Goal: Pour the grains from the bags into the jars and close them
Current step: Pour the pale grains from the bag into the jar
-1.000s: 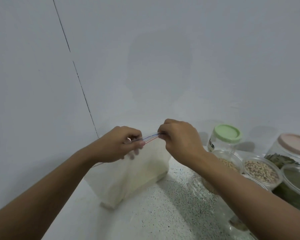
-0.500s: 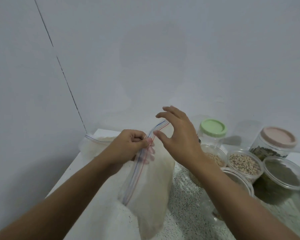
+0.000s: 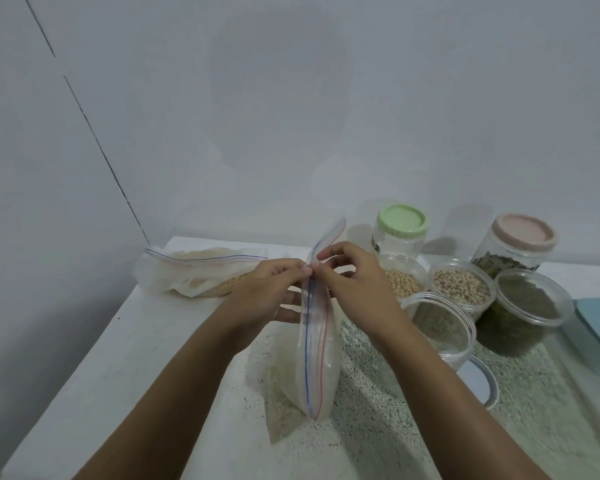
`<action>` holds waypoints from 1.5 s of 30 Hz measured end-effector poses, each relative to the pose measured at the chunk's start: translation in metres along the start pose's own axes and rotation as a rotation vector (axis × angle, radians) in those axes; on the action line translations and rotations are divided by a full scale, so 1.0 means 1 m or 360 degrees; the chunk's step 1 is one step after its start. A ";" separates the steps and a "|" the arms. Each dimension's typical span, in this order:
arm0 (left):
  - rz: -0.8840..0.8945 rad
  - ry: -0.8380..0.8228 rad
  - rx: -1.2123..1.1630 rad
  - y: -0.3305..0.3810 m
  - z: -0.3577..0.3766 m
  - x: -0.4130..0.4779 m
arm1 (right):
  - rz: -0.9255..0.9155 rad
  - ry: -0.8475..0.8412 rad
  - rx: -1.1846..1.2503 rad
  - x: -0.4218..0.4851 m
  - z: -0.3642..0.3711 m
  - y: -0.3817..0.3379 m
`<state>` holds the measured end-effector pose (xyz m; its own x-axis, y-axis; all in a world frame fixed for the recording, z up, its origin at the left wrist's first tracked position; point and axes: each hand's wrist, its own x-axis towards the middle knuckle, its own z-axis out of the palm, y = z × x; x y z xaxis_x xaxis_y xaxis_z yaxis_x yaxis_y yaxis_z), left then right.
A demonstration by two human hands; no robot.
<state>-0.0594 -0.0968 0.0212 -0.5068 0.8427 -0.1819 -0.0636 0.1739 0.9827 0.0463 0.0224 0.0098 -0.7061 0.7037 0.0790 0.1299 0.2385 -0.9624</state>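
My left hand point(image 3: 267, 292) and right hand point(image 3: 355, 287) each pinched the zip strip of the bag point(image 3: 317, 362), fingers curled on it. The bag stood upright on the counter point(image 3: 118, 375) between my arms. A second bag point(image 3: 194, 271) lay behind my left hand, and open jars point(image 3: 440, 327) stood just beside my right.

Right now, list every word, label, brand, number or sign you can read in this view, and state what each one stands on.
Label on the green-lidded jar: dark print on white, too small and blurred to read.
Zip bag: only blue and red seal lines, no print visible.
No other text can be read anywhere in the view.
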 end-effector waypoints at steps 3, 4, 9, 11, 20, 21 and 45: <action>0.0082 0.0064 0.0118 -0.008 0.000 -0.002 | 0.0015 -0.0005 0.0073 -0.006 -0.001 0.005; 0.0120 0.0093 0.0162 -0.011 0.000 -0.003 | 0.0019 -0.0018 0.0105 -0.007 -0.001 0.008; 0.0300 0.0252 0.0279 -0.029 0.003 -0.006 | -0.0035 -0.0031 0.0155 -0.016 0.001 0.016; 0.0321 0.0337 0.0230 -0.035 0.002 -0.005 | -0.0048 0.0008 0.0166 -0.018 0.006 0.019; 0.0304 0.0235 0.0334 -0.036 -0.010 -0.007 | -0.0107 0.0017 0.0031 -0.023 0.008 0.023; 0.0320 0.0188 0.0363 -0.035 -0.011 -0.007 | -0.0103 -0.0004 0.0017 -0.023 0.008 0.023; 0.0766 0.0191 0.0414 -0.011 -0.052 -0.047 | -0.0231 -0.0282 -0.0898 -0.013 -0.036 -0.017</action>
<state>-0.0800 -0.1646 0.0204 -0.5212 0.7969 0.3055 0.4056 -0.0837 0.9102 0.0788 0.0333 0.0342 -0.8432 0.5266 0.1082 0.3380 0.6758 -0.6551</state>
